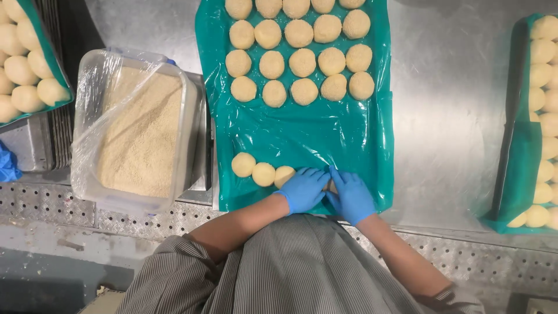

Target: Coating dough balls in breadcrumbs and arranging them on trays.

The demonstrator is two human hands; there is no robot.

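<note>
A striped grey apron (pixel 302 273) fills the bottom of the view, and above it two hands in blue gloves meet at the near edge of a green plastic sheet (pixel 302 131). The left hand (pixel 303 189) and right hand (pixel 350 196) are cupped together around a dough ball (pixel 331 186), of which only a pale sliver shows between the fingers; how tightly they close on it cannot be told. Just left of the hands lie three smooth, pale round dough balls (pixel 263 172) in a row, touching one another. Farther up the sheet sit crumb-coated balls (pixel 302 63) in four rows of five, twenty in all, the top row partly cut off. One clear tub (pixel 139 131) lined with plastic film holds crumbs, left of the sheet. Two more trays (pixel 526 145) of pale balls stand at the far edges.
</note>
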